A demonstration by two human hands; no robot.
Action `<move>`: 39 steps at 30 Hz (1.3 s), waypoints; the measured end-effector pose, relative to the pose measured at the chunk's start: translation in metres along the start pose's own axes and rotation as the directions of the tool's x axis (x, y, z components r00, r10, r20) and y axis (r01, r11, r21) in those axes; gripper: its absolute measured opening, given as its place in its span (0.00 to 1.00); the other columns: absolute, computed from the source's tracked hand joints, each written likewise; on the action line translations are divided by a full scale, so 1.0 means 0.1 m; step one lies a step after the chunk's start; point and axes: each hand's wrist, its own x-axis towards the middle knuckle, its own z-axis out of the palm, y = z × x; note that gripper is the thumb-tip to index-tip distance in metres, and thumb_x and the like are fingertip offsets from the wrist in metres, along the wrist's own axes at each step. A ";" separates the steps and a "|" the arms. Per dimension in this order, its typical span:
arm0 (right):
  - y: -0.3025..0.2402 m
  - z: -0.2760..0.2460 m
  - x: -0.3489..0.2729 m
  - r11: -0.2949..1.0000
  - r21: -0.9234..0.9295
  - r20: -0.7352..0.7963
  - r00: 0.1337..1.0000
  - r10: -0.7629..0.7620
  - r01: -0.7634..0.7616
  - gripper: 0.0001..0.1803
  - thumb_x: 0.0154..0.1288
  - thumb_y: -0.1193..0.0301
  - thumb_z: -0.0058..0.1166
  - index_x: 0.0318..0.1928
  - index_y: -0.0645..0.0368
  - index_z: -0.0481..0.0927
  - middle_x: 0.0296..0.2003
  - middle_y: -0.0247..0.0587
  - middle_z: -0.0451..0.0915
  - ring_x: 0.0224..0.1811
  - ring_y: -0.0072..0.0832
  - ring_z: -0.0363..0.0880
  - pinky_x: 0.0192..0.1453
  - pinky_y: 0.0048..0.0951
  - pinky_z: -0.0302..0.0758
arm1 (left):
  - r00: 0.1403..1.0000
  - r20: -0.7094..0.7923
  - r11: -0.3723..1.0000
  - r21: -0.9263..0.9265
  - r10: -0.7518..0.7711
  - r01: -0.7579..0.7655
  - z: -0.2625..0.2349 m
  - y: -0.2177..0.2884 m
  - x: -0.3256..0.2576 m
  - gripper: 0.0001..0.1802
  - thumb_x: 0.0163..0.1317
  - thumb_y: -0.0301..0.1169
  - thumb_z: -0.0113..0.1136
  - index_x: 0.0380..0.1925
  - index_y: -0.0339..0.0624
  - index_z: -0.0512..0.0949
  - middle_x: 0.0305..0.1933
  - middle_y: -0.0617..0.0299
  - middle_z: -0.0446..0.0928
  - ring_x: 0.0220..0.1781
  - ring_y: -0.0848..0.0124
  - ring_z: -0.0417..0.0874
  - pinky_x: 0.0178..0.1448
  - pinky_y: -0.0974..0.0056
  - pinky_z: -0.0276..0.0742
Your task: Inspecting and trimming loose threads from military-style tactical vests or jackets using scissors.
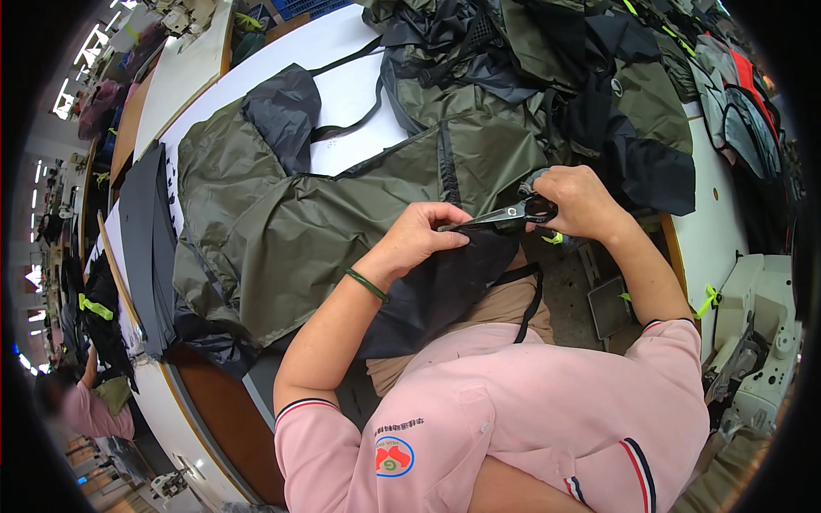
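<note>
A large sewn piece of thin olive-green and black fabric [342, 214] spreads over the white table and hangs down over my lap. My left hand [419, 235] is closed, with thumb and fingers pinching the edge of this fabric. My right hand [581, 201] grips a pair of scissors [506, 214] by its dark handles. The silver blades point left along the fabric edge, their tips close to my left fingertips. Whether the blades have fabric between them is too small to tell. A black strap [523, 321] hangs near my waist.
More olive and black fabric pieces [479, 51] are heaped at the far side of the white table [342, 43]. Dark grey strips [147, 248] lie at left. A sewing machine [761, 316] stands at right, below grey and red items [744, 94]. Another person [94, 402] sits far left.
</note>
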 end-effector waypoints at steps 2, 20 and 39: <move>0.01 0.02 -0.02 1.000 0.006 0.020 1.000 0.016 -0.016 0.26 0.39 0.54 0.74 0.23 0.58 0.71 0.22 0.38 0.73 0.29 0.40 0.76 0.30 0.38 0.72 | 1.000 0.000 1.000 -0.008 0.002 -0.002 0.00 0.00 0.00 0.14 0.53 0.20 0.66 0.41 0.36 0.83 0.38 0.67 0.82 0.39 0.79 0.78 0.47 0.72 0.74; 0.03 -0.02 -0.08 0.992 0.075 0.056 0.994 0.099 -0.103 0.26 0.40 0.57 0.75 0.24 0.59 0.71 0.24 0.39 0.74 0.28 0.42 0.76 0.30 0.38 0.72 | 0.999 0.002 0.999 0.017 0.044 -0.044 0.00 0.00 0.00 0.13 0.53 0.20 0.65 0.41 0.36 0.82 0.39 0.68 0.80 0.41 0.79 0.77 0.49 0.72 0.73; -0.32 0.44 0.05 0.825 0.488 0.088 0.956 0.279 -0.286 0.24 0.46 0.72 0.73 0.39 0.64 0.71 0.33 0.48 0.72 0.35 0.46 0.71 0.41 0.37 0.71 | 0.738 -0.448 0.677 0.735 0.505 -0.017 -1.02 0.13 -1.64 0.12 0.61 0.28 0.65 0.44 0.39 0.79 0.43 0.61 0.81 0.47 0.69 0.81 0.55 0.66 0.74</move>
